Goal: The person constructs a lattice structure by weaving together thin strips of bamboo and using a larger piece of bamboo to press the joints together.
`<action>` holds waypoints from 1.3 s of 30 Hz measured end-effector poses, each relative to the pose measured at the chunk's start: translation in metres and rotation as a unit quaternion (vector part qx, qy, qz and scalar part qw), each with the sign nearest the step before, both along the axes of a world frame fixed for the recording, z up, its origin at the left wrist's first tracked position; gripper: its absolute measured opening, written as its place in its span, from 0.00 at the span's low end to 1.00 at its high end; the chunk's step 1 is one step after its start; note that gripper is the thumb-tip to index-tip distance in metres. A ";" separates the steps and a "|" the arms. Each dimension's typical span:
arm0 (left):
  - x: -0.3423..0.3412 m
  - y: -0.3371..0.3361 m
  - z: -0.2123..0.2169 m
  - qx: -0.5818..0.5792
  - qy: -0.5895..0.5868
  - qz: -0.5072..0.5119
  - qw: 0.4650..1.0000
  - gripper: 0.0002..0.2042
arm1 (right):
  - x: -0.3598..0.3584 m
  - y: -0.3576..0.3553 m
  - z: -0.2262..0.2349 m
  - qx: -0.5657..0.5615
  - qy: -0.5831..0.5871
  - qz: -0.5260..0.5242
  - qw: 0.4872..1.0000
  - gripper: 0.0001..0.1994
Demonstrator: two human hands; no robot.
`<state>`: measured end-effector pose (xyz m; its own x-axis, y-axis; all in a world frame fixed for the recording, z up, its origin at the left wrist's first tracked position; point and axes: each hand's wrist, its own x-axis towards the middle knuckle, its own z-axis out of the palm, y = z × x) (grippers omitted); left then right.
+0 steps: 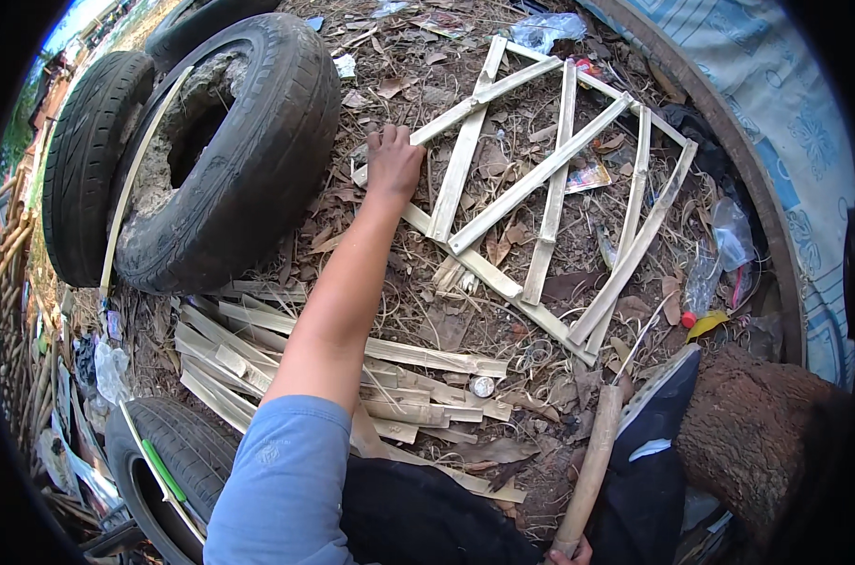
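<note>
A lattice of pale split-bamboo strips (540,174) lies on the littered ground, its cross strips zigzagging between two long rails. My left hand (395,165) reaches out to the near left corner of this lattice, its fingers curled down over the strip ends there. What the fingertips touch is partly hidden. At the lower edge my right hand (571,554), mostly cut off by the frame, is closed round the bottom of a thick light-brown wooden stick (595,461). A thin pale piece sticks out from its top. Beneath my left arm lies a pile of loose bamboo strips (418,386).
Old tyres stand at the left, the nearest large one (296,104) crusted with dirt inside; another tyre (187,447) lies lower left. A brown log (757,438) sits right of my leg. A curved rim (762,202) borders a blue patterned sheet (809,122).
</note>
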<state>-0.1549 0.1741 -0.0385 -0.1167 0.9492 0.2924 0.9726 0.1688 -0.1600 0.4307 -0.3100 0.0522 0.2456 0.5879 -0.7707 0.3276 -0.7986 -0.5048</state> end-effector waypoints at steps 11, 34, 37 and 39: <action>-0.021 0.010 0.026 -0.104 0.157 -0.188 0.964 0.07 | -0.008 0.009 0.006 -0.026 -0.002 0.002 1.000 0.45; -0.024 -0.055 0.067 0.023 -0.444 0.022 0.896 0.12 | -0.020 0.009 0.001 0.048 0.112 -0.066 0.990 0.21; -0.025 -0.075 0.085 0.050 -0.500 0.072 0.861 0.21 | -0.028 0.013 0.007 0.069 0.106 -0.056 0.990 0.20; -0.034 -0.084 0.089 0.067 -0.535 0.079 0.838 0.22 | -0.030 0.014 0.010 0.078 0.104 -0.040 0.991 0.19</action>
